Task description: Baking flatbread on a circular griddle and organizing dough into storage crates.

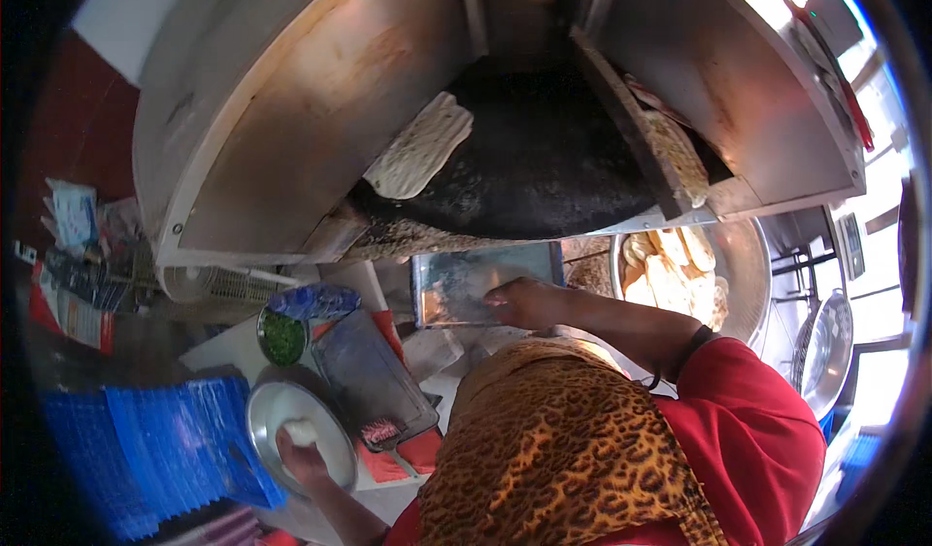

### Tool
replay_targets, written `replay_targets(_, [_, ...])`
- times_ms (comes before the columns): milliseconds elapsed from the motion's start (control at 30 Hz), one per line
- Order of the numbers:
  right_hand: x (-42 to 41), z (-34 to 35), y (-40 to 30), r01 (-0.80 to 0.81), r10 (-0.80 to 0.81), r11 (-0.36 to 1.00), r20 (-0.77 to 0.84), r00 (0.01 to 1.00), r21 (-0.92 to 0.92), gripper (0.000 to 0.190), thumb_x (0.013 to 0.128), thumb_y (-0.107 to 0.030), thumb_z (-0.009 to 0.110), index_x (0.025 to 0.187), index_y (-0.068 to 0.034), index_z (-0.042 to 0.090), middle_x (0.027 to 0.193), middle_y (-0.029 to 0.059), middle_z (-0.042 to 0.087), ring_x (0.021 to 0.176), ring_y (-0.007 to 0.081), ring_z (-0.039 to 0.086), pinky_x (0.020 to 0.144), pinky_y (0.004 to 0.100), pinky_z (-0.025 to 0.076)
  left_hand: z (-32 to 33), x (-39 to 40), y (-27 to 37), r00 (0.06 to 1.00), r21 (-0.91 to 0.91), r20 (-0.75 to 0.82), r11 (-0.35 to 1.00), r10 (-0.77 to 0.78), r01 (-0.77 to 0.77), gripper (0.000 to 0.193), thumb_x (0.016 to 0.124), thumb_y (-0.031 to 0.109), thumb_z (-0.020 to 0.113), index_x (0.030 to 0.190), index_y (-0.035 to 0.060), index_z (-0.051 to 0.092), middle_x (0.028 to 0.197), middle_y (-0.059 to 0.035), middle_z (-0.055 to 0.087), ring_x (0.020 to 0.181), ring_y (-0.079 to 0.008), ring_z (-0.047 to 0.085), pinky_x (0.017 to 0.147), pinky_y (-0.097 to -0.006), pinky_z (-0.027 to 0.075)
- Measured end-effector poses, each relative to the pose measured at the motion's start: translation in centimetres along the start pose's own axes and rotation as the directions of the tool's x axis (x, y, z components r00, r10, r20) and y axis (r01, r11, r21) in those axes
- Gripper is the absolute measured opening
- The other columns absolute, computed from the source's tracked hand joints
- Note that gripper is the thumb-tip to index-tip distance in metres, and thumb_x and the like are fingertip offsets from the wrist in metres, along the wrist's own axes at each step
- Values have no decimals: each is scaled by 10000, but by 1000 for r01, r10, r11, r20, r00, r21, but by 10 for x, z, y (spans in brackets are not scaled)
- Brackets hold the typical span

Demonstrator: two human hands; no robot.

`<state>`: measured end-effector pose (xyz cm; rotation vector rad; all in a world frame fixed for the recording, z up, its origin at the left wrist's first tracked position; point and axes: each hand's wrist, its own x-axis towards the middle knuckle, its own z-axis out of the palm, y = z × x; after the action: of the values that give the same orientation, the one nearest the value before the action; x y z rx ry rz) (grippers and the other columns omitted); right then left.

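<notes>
My left hand [304,461] is inside a round metal bowl [342,466], its fingers on a small white lump [300,431] that looks like dough. Over a rectangular metal-rimmed tray [451,287] below the oven mouth is my right hand [518,303], fingers bent; whether it holds anything cannot be told. A long flat piece of dough [422,145] lies at the left of the dark, round baking surface [539,160]. Behind a metal divider bar [637,127] at the right, a topped flatbread [677,156] shows.
Baked flatbreads [670,269] fill part of a large metal basin [746,277] at the right. Left of me are a bowl of chopped greens [282,336], a dark tray [371,371], a pink-bristled brush [380,431] and stacked blue trays [175,444]. The oven's metal hood [328,95] curves overhead.
</notes>
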<state>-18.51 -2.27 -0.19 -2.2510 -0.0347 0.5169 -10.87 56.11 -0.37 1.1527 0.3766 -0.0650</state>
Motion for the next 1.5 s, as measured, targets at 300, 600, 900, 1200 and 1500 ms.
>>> replay_targets(300, [103,23,-93,-259,53,153,253,966,954,423,940,-327,611,1215,-7,580,1103,94,667,969,205,661,864,357,529,260,27,-78,779,360,575,777,251,-516,286,892,81,606,1167,47,536,1022,-67,588,928,-189,598,801,-309,510])
replay_targets(600, [112,-10,-68,35,369,816,-567,736,577,283,902,-279,606,1005,-18,635,898,124,672,824,256,624,718,377,509,415,-9,-156,937,19,280,977,-207,210,248,988,299,576,1002,52,581,872,-17,602,726,-86,555,612,-260,455])
replay_targets(900, [66,-183,-44,17,223,828,-358,907,561,334,920,-322,662,1058,-18,668,908,113,700,801,154,645,751,349,523,508,-19,-152,892,-95,451,993,-19,69,253,974,312,605,966,59,601,878,-39,606,729,-111,574,631,-272,483])
replay_targets(1200, [40,-150,24,41,-111,992,-709,696,-115,244,882,-191,616,1069,-43,666,947,218,691,861,393,678,782,447,538,534,31,-198,552,478,802,310,226,-822,519,924,192,591,1358,-62,463,1298,-287,557,1191,-407,567,1016,-467,450])
replay_targets(1500, [-37,-52,31,-354,371,928,-227,900,112,279,878,-320,644,1036,-90,645,937,148,704,888,315,688,784,437,541,628,38,-232,261,247,965,-252,-24,-936,855,946,517,503,1459,-117,248,1538,-320,223,1452,-434,203,1187,-519,152])
